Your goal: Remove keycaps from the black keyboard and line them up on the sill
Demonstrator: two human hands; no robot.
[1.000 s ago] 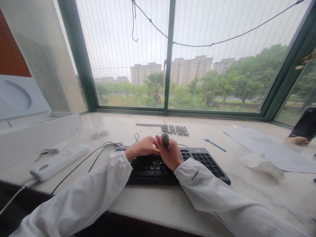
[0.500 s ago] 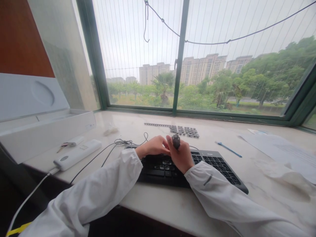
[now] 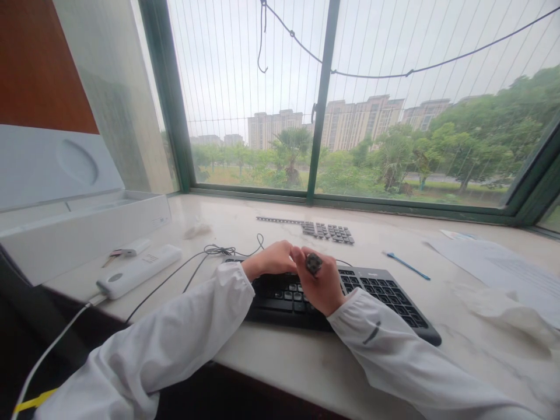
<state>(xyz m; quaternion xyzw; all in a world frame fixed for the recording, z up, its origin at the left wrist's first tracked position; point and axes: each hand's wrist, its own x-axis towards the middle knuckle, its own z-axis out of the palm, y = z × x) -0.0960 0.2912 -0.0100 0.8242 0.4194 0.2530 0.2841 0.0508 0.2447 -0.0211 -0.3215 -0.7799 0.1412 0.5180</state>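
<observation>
Hands met over the middle of the black keyboard [image 3: 350,291], which lay on the pale stone sill [image 3: 394,361] in front of the window. The right hand [image 3: 321,283] was closed around a small dark tool [image 3: 314,263], gripped between thumb and fingers with its rounded end raised toward the camera; what kind of tool it was could not be told. The left hand [image 3: 271,259] lay curled, palm down, on the upper key rows, its fingertips touching the right hand, apparently to steady the keyboard at the spot being worked on. Whether the left fingers pinched anything was hidden.

Loose keycaps [image 3: 328,231] lay in neat rows behind the keyboard, well apart from it, an arrangement that kept them in order. The keyboard cable [image 3: 210,254] was bundled at the left rear corner, out of the hands' way. A blue pen-like stick [image 3: 406,265] lay to the right, near sheets of paper [image 3: 503,268]. To the left sat a white power strip [image 3: 140,270] and an open white box [image 3: 87,224].
</observation>
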